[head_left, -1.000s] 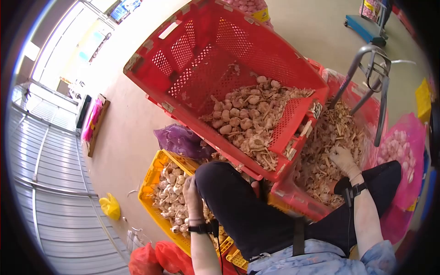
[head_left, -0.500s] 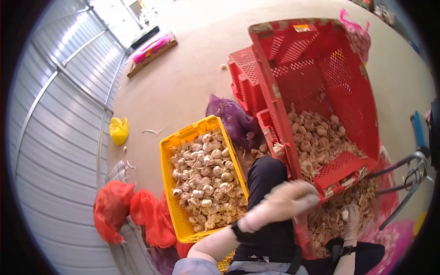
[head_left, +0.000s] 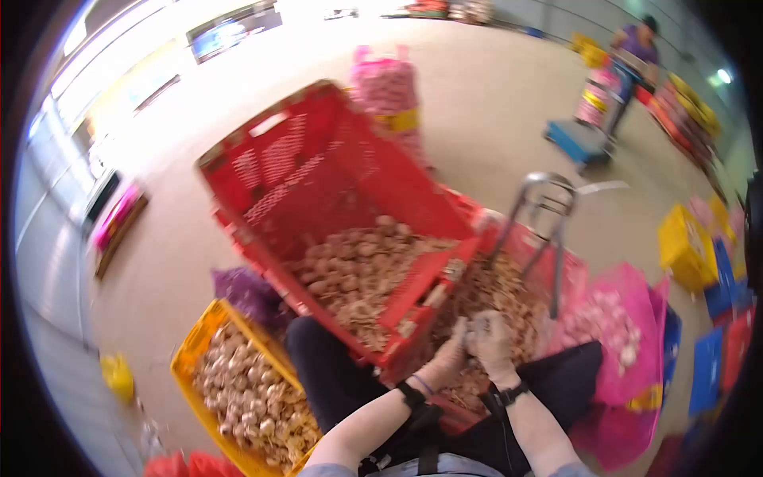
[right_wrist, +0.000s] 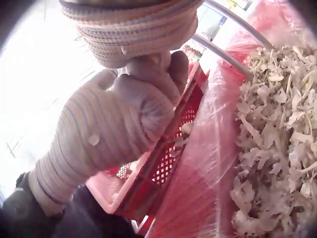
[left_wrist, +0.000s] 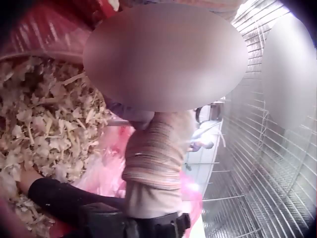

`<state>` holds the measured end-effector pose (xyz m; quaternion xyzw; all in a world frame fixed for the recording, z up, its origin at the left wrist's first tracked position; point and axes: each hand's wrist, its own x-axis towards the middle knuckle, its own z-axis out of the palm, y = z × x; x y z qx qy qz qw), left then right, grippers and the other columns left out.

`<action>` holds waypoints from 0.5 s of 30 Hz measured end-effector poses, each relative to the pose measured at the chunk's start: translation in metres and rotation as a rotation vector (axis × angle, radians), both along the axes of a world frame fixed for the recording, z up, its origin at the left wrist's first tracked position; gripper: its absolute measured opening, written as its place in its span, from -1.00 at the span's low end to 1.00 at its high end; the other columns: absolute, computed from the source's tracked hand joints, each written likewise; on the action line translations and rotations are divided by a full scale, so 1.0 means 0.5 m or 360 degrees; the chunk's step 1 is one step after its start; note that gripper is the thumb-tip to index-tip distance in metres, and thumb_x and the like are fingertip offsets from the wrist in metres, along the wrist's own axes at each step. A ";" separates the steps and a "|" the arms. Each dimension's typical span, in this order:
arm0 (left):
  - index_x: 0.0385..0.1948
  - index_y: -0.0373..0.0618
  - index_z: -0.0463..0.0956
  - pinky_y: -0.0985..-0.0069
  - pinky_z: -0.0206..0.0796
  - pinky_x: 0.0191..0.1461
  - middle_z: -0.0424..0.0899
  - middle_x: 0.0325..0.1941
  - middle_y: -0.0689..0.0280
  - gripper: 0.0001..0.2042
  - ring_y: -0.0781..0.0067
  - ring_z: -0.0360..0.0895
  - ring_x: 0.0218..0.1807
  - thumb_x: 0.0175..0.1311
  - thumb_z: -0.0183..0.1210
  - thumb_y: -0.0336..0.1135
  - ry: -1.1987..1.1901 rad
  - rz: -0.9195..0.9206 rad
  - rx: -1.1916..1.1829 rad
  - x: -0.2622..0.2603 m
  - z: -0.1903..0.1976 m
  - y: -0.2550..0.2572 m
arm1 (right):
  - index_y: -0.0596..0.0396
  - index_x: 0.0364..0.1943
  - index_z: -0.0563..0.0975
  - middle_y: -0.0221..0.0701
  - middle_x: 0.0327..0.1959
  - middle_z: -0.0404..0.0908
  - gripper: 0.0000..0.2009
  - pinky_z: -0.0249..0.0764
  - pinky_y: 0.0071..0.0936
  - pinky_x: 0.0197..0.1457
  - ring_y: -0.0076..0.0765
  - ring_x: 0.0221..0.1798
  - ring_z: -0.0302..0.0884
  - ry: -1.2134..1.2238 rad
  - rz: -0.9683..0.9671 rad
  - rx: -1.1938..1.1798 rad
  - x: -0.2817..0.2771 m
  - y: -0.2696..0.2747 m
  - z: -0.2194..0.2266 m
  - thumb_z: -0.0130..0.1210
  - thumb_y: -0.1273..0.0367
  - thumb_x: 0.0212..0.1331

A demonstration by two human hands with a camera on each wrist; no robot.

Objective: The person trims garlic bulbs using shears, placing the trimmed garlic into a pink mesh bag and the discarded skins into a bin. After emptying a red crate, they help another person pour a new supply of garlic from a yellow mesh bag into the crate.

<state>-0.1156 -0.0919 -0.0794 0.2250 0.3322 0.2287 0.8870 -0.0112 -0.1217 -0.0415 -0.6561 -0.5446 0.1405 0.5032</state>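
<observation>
My left hand [head_left: 447,359] and right hand [head_left: 494,348], both in pale striped gloves, meet over a red bin full of garlic skins [head_left: 509,298]. In the right wrist view the left hand [right_wrist: 106,124] has bent fingers pressed up against the right hand [right_wrist: 133,37]. The right hand holds a garlic bulb, now hidden between the hands. A blurred patch covers the fingers in the left wrist view, leaving the right glove's cuff [left_wrist: 153,158] in sight. I cannot tell whether the left fingers grip the bulb as well.
A tilted red crate [head_left: 350,183] holds garlic bulbs [head_left: 350,266]. At my left knee stands a yellow crate [head_left: 191,362] of bulbs; on my right lies a pink bag [head_left: 644,310] with pale garlic. A metal handle [head_left: 556,270] rises beside the bin. Farther off, a person [head_left: 640,48] stands by a blue trolley [head_left: 579,143].
The left hand has come off the knee beside the yellow crate and crossed to join the right hand. The right hand has lifted a garlic bulb from the skins. The head view has swung.
</observation>
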 end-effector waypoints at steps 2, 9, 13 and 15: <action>0.11 0.15 0.41 0.60 0.24 -0.34 0.58 -0.13 0.42 -0.40 0.53 0.48 -0.30 0.27 -0.07 0.40 -0.0240 -0.0183 0.0032 -0.015 -0.001 -0.001 | 0.08 -0.29 0.50 -0.42 -0.49 0.56 -0.83 0.46 -0.38 -0.37 -0.34 -0.50 0.51 0.0528 -0.0065 -0.0003 -0.001 0.000 0.017 0.08 0.29 0.35; 0.27 0.09 0.22 0.45 0.47 -0.07 0.57 0.01 0.28 -0.35 0.35 0.57 -0.01 0.20 0.29 0.05 -0.0599 0.0098 0.0024 -0.042 0.025 0.037 | 0.09 -0.16 0.55 -0.50 -0.42 0.62 -0.82 0.48 -0.53 -0.26 -0.46 -0.37 0.56 0.0626 0.0333 -0.0633 0.140 0.001 -0.040 0.11 0.28 0.30; 0.35 0.02 0.11 0.55 0.38 -0.10 0.52 -0.05 0.37 -0.30 0.53 0.50 -0.13 0.24 0.27 -0.06 0.0263 -0.0030 0.0810 -0.064 0.033 0.058 | 0.08 -0.01 0.55 -0.36 -0.22 0.67 -0.74 0.51 -0.45 -0.07 -0.34 -0.17 0.61 -0.0913 -0.0040 -0.1062 0.137 -0.007 -0.021 0.12 0.33 0.25; 0.31 -0.04 0.21 0.62 0.32 -0.18 0.49 -0.12 0.43 -0.40 0.62 0.45 -0.22 0.30 0.21 -0.06 0.0323 -0.0037 0.0662 -0.075 0.053 0.048 | 0.08 0.10 0.53 -0.22 -0.06 0.63 -0.64 0.47 -0.38 0.09 -0.25 0.02 0.57 0.0314 0.0257 -0.0596 0.117 -0.013 -0.011 0.15 0.32 0.23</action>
